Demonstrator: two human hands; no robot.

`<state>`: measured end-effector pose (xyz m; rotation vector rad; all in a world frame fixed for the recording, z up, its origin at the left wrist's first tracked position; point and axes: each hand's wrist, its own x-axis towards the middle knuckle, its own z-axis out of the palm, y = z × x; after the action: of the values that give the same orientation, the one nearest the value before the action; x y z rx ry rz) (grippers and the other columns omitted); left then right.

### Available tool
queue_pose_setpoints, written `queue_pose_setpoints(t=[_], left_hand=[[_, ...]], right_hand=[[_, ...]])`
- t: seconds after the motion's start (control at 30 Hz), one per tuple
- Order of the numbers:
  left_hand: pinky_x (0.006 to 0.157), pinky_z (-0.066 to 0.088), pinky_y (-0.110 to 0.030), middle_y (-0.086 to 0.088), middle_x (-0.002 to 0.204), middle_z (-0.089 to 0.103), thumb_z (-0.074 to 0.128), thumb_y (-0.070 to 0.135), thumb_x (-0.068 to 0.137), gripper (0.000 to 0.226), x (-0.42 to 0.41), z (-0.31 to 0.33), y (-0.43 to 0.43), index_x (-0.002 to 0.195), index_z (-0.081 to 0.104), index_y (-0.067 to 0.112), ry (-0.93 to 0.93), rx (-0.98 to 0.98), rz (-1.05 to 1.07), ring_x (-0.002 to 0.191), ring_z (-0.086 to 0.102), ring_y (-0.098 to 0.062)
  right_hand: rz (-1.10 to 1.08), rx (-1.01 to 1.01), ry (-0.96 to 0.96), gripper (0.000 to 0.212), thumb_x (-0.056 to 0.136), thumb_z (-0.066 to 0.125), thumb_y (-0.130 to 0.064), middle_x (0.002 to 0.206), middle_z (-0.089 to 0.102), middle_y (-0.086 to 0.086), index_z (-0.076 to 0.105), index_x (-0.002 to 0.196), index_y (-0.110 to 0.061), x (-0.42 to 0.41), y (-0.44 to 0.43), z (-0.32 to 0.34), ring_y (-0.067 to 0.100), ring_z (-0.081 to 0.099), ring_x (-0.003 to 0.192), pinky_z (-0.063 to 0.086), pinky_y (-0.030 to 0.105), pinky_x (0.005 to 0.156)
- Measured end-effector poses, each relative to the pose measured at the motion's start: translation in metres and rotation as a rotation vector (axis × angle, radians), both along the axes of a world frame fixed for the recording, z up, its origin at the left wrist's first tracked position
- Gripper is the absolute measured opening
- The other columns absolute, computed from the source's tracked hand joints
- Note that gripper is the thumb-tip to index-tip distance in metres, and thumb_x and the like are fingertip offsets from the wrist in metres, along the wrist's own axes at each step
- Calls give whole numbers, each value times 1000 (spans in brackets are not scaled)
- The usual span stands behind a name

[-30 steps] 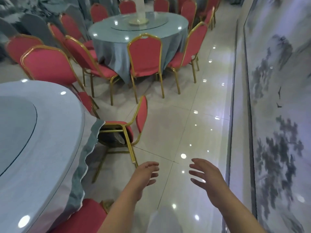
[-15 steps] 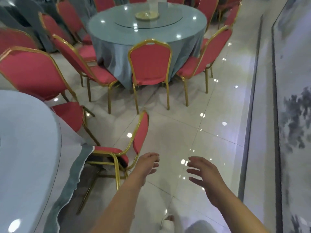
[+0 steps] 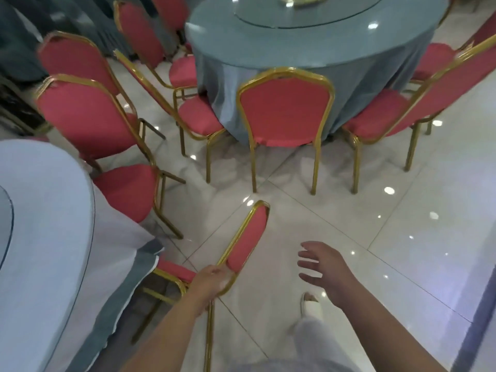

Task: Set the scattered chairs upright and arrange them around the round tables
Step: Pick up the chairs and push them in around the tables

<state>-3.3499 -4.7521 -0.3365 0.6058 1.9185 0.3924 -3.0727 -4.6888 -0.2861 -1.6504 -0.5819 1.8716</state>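
Observation:
A red chair with a gold frame [image 3: 249,234] lies on its side on the tiled floor beside the near round table [image 3: 48,237], its seat partly under the tablecloth. My left hand [image 3: 212,281] grips the gold frame at the lower end of the chair's backrest. My right hand [image 3: 324,267] hovers to the right of the chair with spread fingers, touching nothing. A far round table [image 3: 308,49] in a grey-blue cloth stands ahead with upright red chairs around it.
Upright red chairs [image 3: 284,111] ring the far table; two more [image 3: 88,119] stand at the left by the near table. My foot in a white shoe [image 3: 310,304] is on the floor. A wall panel [image 3: 480,318] runs along the right.
I have stepped closer to the fallen chair. My left hand reached forward and took hold of the backrest frame. My right hand stayed free and open.

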Motion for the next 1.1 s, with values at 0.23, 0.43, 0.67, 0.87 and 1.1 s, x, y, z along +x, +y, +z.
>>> queue_pose_setpoints(t=[0.23, 0.43, 0.67, 0.87, 1.1], left_hand=[[66, 47, -22, 4, 98, 64, 61, 39, 83, 21, -12, -40, 106, 95, 65, 22, 188, -179, -157, 80, 59, -8], [92, 52, -41, -6, 121, 60, 64, 42, 75, 64, -22, -145, 213, 135, 49, 23, 269, -297, -107, 107, 60, -28], [97, 49, -43, -11, 127, 53, 69, 41, 78, 71, -11, -284, 349, 140, 41, 21, 261, -349, -377, 114, 55, -33], [81, 43, -36, -7, 125, 58, 61, 28, 85, 54, 2, -367, 418, 135, 43, 18, 344, -310, -504, 115, 58, -30], [71, 41, -31, -1, 99, 61, 58, 23, 88, 37, -15, -402, 427, 125, 56, 20, 434, -318, -667, 89, 60, -23]], right_hand=[[211, -121, -127, 21, 91, 66, -27, 115, 66, 17, 65, 108, -13, -4, 134, -38, 31, 66, 96, 55, 44, 82], [267, -205, -195, 14, 91, 66, -24, 103, 70, 9, 70, 100, -15, -16, 199, -101, 26, 67, 87, 54, 39, 75], [194, -473, -397, 8, 91, 63, -13, 86, 55, 12, 63, 93, -6, -38, 237, -235, 23, 50, 69, 38, 29, 62], [608, -511, -524, 19, 91, 59, -19, 82, 59, 6, 66, 99, -3, -49, 262, -307, 20, 54, 70, 42, 25, 62], [463, -419, -491, 9, 90, 63, -16, 85, 66, 7, 69, 96, -16, -47, 319, -319, 23, 61, 76, 44, 31, 67]])
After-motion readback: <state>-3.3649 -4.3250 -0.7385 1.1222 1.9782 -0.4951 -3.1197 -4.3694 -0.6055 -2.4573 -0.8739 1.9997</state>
